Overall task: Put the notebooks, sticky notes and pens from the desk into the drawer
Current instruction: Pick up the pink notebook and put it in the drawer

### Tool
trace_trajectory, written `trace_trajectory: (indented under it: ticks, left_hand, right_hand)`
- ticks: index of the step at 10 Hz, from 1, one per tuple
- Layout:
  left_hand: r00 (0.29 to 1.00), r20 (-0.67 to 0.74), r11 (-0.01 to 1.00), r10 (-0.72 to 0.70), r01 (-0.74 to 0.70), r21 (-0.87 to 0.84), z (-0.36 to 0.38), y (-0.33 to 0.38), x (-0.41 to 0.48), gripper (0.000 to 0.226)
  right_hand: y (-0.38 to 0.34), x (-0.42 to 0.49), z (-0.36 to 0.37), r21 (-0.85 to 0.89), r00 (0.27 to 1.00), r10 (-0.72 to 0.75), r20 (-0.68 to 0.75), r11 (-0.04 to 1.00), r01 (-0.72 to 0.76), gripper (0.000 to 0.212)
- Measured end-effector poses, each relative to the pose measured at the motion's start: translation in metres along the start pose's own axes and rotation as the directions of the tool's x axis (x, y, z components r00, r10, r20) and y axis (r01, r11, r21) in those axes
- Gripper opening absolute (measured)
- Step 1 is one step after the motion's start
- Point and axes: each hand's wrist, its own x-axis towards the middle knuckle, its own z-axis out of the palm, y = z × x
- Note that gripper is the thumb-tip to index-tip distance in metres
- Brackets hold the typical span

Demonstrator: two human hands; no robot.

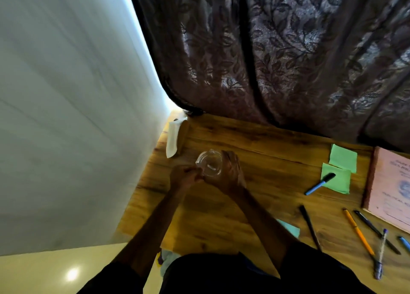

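Note:
A clear glass [209,163] stands on the wooden desk [266,151]. My right hand [230,171] is wrapped round its right side. My left hand [185,177] is curled at the glass's left rim, pinching something small that I cannot make out. At the right lie two green sticky notes [342,158], a blue marker [320,183] across the lower one, a pink notebook [392,187], a black pen [309,226], an orange pen [358,230], a dark pen [375,229] and a purple-capped pen [381,252]. A teal note [290,228] peeks out beside my right forearm.
A white folded cloth or paper [172,139] leans on a brown object at the desk's back left corner. A dark patterned curtain [288,49] hangs behind the desk. A pale wall [66,94] borders the left, with a glossy floor [66,269] below.

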Motion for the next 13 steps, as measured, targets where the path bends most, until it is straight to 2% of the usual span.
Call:
trace_trajectory:
  ticks: [1,2,3,4,5,6,8,9,10,12,13]
  left_hand:
    - [0.994,-0.102,0.985,0.031,-0.013,0.171,-0.032,0.005,0.003,0.011]
    - [0.990,-0.128,0.963,0.063,-0.027,0.267,-0.055,-0.001,0.014,0.026]
    - [0.990,-0.142,0.964,0.002,0.036,0.265,-0.080,-0.009,0.028,0.008]
    - [0.989,-0.145,0.942,0.019,0.031,0.334,-0.096,-0.013,0.032,0.011]
    - [0.990,-0.139,0.902,0.027,0.036,0.431,-0.113,-0.024,0.041,0.007]
    - [0.982,-0.185,0.905,0.026,0.056,0.421,-0.121,-0.029,0.042,0.010]
    - [0.935,-0.335,0.891,0.119,0.048,0.451,-0.121,-0.033,0.040,0.024]
    - [0.913,-0.375,0.893,0.162,0.026,0.450,-0.118,-0.029,0.037,0.022]
    - [0.903,-0.391,0.908,0.178,0.002,0.419,-0.118,-0.027,0.036,0.023]
    - [0.909,-0.391,0.905,0.144,0.038,0.424,-0.115,-0.029,0.034,0.021]
    - [0.911,-0.389,0.907,0.139,0.041,0.418,-0.115,-0.032,0.034,0.022]
  right_hand:
    - [0.001,0.017,0.038,-0.007,0.998,-0.062,-0.031,0.998,0.062,0.106]
    - [-0.008,0.025,0.063,-0.014,0.989,-0.121,-0.083,0.993,0.120,0.099]
    - [-0.015,0.040,0.088,0.110,0.986,-0.074,-0.152,0.990,0.091,0.065]
    - [-0.032,0.048,0.090,0.163,0.988,0.053,0.148,0.983,-0.078,0.050]
    - [-0.041,0.050,0.101,0.206,0.982,0.123,0.145,0.967,-0.152,0.035]
    - [-0.049,0.051,0.114,0.249,0.983,0.123,0.134,0.956,-0.153,0.029]
    - [-0.054,0.060,0.124,0.297,0.982,0.102,0.161,0.943,-0.147,0.023]
    - [-0.053,0.066,0.127,0.326,0.976,0.093,0.197,0.933,-0.154,0.024]
    - [-0.055,0.069,0.128,0.311,0.973,0.093,0.212,0.937,-0.157,0.028]
    - [-0.048,0.076,0.146,0.308,0.907,0.185,0.378,0.899,-0.312,0.044]
    - [-0.048,0.078,0.147,0.298,0.900,0.198,0.389,0.897,-0.326,0.045]
